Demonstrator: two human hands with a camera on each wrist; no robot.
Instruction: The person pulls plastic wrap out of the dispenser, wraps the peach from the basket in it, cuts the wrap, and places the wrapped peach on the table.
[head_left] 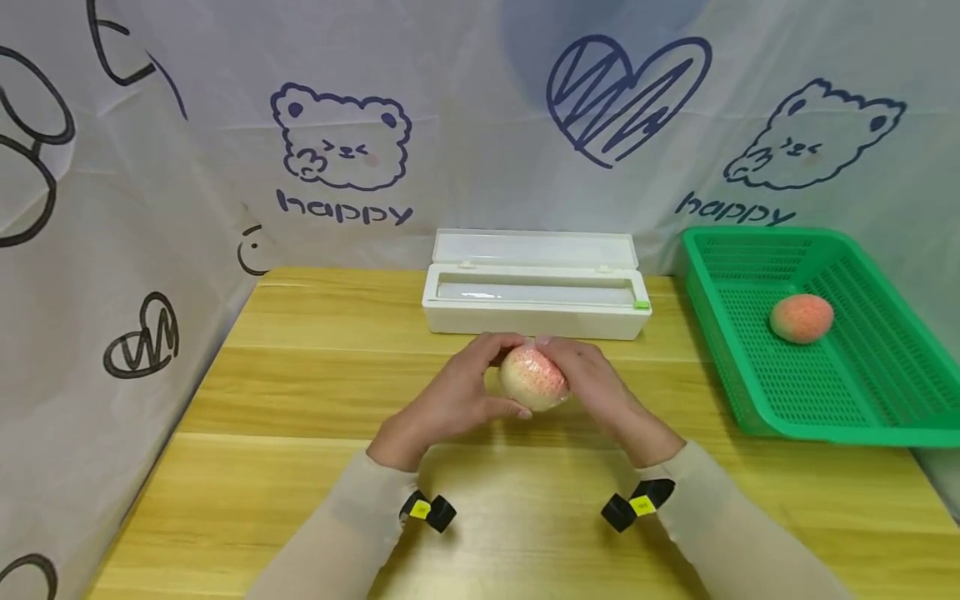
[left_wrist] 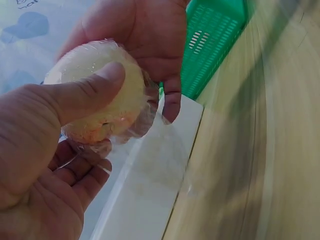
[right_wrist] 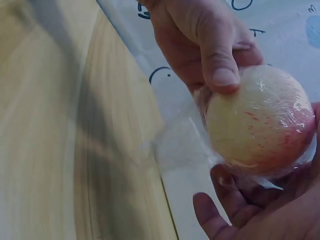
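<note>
Peach (head_left: 534, 379) near-wrapped, film tail (right_wrist: 182, 140) loose; left hand (head_left: 453, 392) grips, right hand (head_left: 600, 387) cups; second peach (head_left: 802, 318), desk's right edge (head_left: 896, 500), bare-looking.

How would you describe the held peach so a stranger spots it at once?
Find the white box on the wooden table. Just in front, the left hand and right hand hold the peach. Unlike the other peach in the green basket, it shows shiny clear film.

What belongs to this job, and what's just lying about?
Apparently in the job: peach between left hand and right hand; clear film around it; open white film box.

Seemingly just lying about: green plastic basket; second peach inside, perhaps for later.
</note>
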